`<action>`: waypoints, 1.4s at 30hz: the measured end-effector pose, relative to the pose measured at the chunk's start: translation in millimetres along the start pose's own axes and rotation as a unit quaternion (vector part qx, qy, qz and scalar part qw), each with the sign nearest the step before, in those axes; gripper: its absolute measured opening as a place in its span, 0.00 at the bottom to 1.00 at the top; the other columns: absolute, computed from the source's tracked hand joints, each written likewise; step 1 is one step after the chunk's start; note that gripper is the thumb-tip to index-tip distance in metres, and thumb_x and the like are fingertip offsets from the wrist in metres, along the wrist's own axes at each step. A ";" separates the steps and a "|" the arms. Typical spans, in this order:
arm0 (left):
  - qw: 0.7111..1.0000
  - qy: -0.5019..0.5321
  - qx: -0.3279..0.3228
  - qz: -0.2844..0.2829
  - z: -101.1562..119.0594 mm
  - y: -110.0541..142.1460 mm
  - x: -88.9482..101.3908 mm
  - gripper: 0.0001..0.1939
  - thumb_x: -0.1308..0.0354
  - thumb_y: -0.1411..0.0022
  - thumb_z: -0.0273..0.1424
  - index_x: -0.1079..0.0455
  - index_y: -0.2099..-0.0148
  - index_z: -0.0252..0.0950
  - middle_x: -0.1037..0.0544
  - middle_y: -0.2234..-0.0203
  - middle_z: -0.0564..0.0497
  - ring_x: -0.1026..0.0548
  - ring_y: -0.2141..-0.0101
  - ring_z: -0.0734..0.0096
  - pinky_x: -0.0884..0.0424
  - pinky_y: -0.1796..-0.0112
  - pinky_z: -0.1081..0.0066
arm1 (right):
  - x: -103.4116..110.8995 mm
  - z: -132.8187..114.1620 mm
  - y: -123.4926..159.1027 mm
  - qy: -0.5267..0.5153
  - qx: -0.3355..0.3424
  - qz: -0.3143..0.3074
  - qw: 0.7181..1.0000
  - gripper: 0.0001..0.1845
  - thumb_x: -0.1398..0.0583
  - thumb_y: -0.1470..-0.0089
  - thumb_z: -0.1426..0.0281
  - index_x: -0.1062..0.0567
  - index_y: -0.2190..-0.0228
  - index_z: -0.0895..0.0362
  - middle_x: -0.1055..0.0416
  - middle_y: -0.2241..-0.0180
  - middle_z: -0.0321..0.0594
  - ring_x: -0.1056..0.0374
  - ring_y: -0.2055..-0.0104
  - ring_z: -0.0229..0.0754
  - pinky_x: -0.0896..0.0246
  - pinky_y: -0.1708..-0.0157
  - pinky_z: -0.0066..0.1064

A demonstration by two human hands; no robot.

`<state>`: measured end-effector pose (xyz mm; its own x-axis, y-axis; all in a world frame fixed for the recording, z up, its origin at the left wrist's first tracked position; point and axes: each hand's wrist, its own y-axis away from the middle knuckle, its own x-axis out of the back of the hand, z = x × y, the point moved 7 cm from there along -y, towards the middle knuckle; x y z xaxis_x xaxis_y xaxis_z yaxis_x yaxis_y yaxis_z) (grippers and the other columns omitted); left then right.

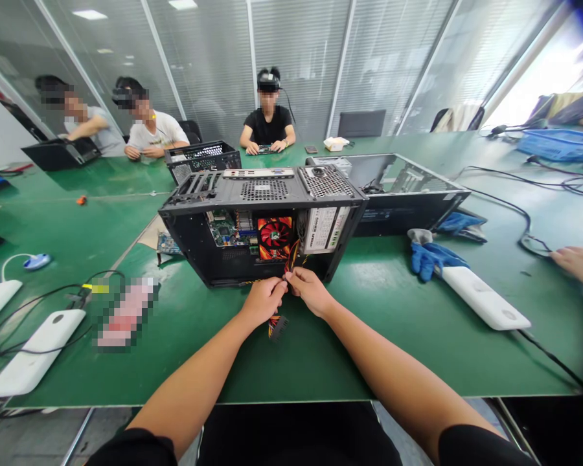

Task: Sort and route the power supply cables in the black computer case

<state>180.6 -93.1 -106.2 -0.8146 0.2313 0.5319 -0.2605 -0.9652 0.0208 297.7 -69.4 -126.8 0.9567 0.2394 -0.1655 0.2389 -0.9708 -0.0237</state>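
Note:
An open black computer case (175, 226) lies on its side in front of me, its vented rear panel facing up. Inside are a green circuit board (222, 226), a red and black cooling fan (274, 237) and a power supply (324, 229) with a white label. Colored power cables (291, 259) run down from the power supply to my hands. My left hand (265, 300) and my right hand (311, 292) meet at the case's near edge, fingers pinched on these cables. A dark multi-pin connector (277, 328) hangs below my left hand. The exact spot gripped is hidden by my fingers.
Another open case (393, 210) stands behind at right. Blue gloves (427, 255) and a white power bank (483, 296) lie right; another white power bank (39, 353) with cables lies left. Several people sit across the green table (175, 349); someone's hand (580, 265) shows at right.

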 end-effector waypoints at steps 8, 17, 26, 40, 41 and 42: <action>1.000 -0.005 -0.004 -0.001 -1.8 -0.6 1.3 0.17 0.53 0.34 0.40 0.29 0.65 0.34 0.30 0.84 0.56 0.31 0.85 0.76 0.38 0.80 0.78 | 0.8 3.2 -1.2 -0.004 0.001 -0.001 1.000 0.24 0.37 0.51 0.51 0.39 0.80 0.55 0.45 0.83 0.27 0.53 0.81 0.31 0.59 0.79 0.28; 0.972 -0.193 -0.113 0.067 18.6 0.7 11.3 0.16 0.51 0.34 0.34 0.29 0.72 0.35 0.28 0.82 0.53 0.34 0.80 0.75 0.46 0.74 0.74 | 1.0 5.6 -2.9 0.001 -0.009 0.006 1.000 0.26 0.36 0.53 0.50 0.40 0.80 0.55 0.49 0.83 0.26 0.54 0.81 0.31 0.59 0.79 0.27; 0.997 -0.071 -0.044 0.002 7.1 -2.3 5.5 0.20 0.56 0.32 0.37 0.30 0.71 0.34 0.29 0.84 0.55 0.31 0.81 0.75 0.40 0.74 0.76 | 0.4 0.9 -0.6 0.017 -0.008 0.005 1.000 0.25 0.37 0.52 0.49 0.39 0.80 0.55 0.46 0.83 0.27 0.52 0.80 0.32 0.58 0.80 0.27; 0.992 -0.110 -0.050 0.017 7.7 -2.5 5.9 0.17 0.54 0.34 0.35 0.27 0.68 0.34 0.28 0.84 0.54 0.30 0.80 0.74 0.41 0.74 0.75 | 0.8 4.6 -1.0 0.029 -0.011 0.007 0.999 0.25 0.38 0.51 0.49 0.39 0.79 0.55 0.46 0.83 0.27 0.52 0.80 0.32 0.58 0.79 0.28; 0.993 -0.109 -0.051 0.016 7.0 -2.6 5.6 0.17 0.54 0.34 0.36 0.27 0.67 0.34 0.28 0.84 0.54 0.30 0.79 0.73 0.40 0.74 0.75 | 1.1 4.8 -0.9 0.030 -0.012 0.008 0.999 0.25 0.38 0.51 0.48 0.39 0.79 0.55 0.46 0.83 0.27 0.52 0.80 0.32 0.58 0.79 0.28; 0.993 -0.108 -0.052 0.016 6.3 -2.7 5.4 0.17 0.54 0.33 0.36 0.27 0.67 0.35 0.28 0.84 0.54 0.30 0.79 0.73 0.40 0.74 0.75 | 1.3 5.0 -0.7 0.032 -0.012 0.008 0.999 0.26 0.38 0.52 0.48 0.40 0.79 0.54 0.46 0.83 0.27 0.52 0.80 0.32 0.58 0.79 0.28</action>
<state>180.1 -90.0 -98.1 -0.6960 0.1587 0.7003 -0.2977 -0.9513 -0.0803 298.0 -68.4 -132.0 0.9690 0.2248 -0.1029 0.2263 -0.9740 0.0029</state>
